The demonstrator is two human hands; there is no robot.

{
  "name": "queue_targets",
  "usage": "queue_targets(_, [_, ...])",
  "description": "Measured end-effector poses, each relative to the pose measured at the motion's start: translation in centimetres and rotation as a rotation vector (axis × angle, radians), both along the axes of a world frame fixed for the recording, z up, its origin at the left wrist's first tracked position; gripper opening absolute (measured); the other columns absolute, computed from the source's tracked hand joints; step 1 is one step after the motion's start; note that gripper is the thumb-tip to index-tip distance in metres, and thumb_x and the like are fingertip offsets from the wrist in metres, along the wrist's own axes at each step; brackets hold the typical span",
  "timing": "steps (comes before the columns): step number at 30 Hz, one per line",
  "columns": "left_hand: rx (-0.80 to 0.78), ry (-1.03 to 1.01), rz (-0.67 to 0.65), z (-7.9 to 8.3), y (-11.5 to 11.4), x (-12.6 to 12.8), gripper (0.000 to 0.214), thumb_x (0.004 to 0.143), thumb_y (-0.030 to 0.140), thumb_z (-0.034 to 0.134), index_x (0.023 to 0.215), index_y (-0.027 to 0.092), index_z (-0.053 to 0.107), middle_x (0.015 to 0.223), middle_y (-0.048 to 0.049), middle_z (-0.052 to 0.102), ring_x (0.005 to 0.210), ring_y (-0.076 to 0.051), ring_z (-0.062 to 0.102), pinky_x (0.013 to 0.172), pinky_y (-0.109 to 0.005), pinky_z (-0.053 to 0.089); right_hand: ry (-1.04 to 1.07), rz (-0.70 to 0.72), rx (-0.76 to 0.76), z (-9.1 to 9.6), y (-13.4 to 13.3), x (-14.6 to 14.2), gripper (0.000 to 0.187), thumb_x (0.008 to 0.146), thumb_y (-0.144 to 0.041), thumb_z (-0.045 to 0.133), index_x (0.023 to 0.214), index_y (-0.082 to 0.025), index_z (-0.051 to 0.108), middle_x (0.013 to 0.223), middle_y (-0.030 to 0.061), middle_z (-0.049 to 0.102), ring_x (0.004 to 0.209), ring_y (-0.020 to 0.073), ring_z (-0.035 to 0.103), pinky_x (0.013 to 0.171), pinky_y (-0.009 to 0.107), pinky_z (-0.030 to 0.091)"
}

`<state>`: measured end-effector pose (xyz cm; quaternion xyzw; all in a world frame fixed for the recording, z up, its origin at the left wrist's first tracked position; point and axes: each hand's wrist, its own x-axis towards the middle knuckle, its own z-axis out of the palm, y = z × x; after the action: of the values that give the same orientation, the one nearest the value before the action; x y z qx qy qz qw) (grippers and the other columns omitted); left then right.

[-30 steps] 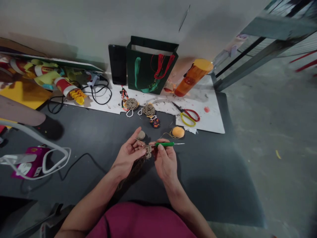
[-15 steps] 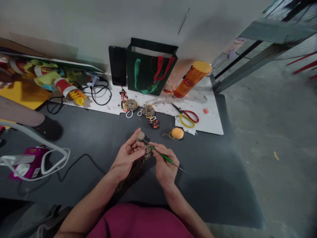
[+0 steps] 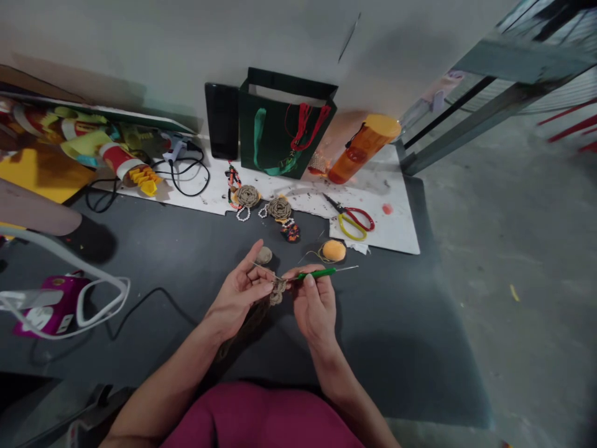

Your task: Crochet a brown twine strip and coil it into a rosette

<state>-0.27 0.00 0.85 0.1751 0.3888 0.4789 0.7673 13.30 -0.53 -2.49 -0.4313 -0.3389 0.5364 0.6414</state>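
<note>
Head view: left hand [image 3: 239, 289] and right hand [image 3: 314, 305] held close together, the left pinching a tan crocheted piece [image 3: 278, 291], the right gripping a green crochet hook [image 3: 317, 273] at it. Nearby on the dark mat [image 3: 392, 373]: orange yarn ball [image 3: 334, 251], small tan yarn ball [image 3: 263, 255].

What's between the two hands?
In the head view, a tan crocheted piece sits between the left hand and right hand, which holds a green crochet hook.

Crochet hook [image 3: 316, 274]: green handle, silver shaft. Crocheted piece [image 3: 278, 291]: tan. Yarn ball [image 3: 334, 251]: orange. Scissors [image 3: 349, 219]: red and yellow loops.
</note>
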Motion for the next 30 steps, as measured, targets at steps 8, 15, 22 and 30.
queue_targets(8, [-0.015, 0.004, 0.012, 0.0, 0.0, -0.1, 0.085, 0.067, 0.013, 0.078, 0.143, 0.02, 0.041, 0.074, 0.0025, 0.063, 0.069, -0.008, 0.056, 0.067, -0.021, 0.045, -0.094, 0.075, 0.1, 0.2, -0.1, 1.0, 0.009, 0.092, -0.035, 0.053, 0.091, -0.026, 0.053, 0.077, -0.0001, 0.068, 0.073, 0.017, 0.066, 0.061, 0.03, 0.052])
queue_targets(15, [-0.014, 0.025, 0.016, 0.0, 0.1, -0.1, 0.081, 0.068, 0.013, 0.077, 0.142, 0.022, 0.043, 0.075, 0.0024, 0.064, 0.07, -0.009, 0.057, 0.068, -0.022, 0.045, -0.248, 0.062, 0.18, 0.1, -0.4, 1.3, 0.007, 0.095, -0.031, 0.048, 0.094, -0.025, 0.052, 0.084, 0.0027, 0.07, 0.079, 0.0183, 0.068, 0.065, 0.034, 0.054])
queue_targets(22, [0.022, 0.046, 0.028, -0.5, 0.1, -0.1, 0.085, 0.066, 0.013, 0.079, 0.143, 0.023, 0.042, 0.077, 0.0022, 0.064, 0.07, -0.008, 0.058, 0.068, -0.021, 0.046, -0.388, 0.065, 0.32, 0.9, -0.4, 1.4, 0.008, 0.096, -0.023, 0.045, 0.097, -0.026, 0.052, 0.088, 0.0038, 0.072, 0.08, 0.0185, 0.069, 0.063, 0.035, 0.055])
queue_targets(30, [0.008, 0.086, 0.068, -1.0, 0.2, 0.1, 0.088, 0.062, 0.013, 0.082, 0.141, 0.022, 0.044, 0.076, 0.002, 0.066, 0.071, -0.008, 0.062, 0.07, -0.02, 0.049, -0.612, 0.123, 0.565, 0.6, -0.5, 1.9, 0.032, 0.09, -0.008, 0.049, 0.11, -0.031, 0.058, 0.103, 0.0047, 0.073, 0.088, 0.0205, 0.069, 0.072, 0.041, 0.053])
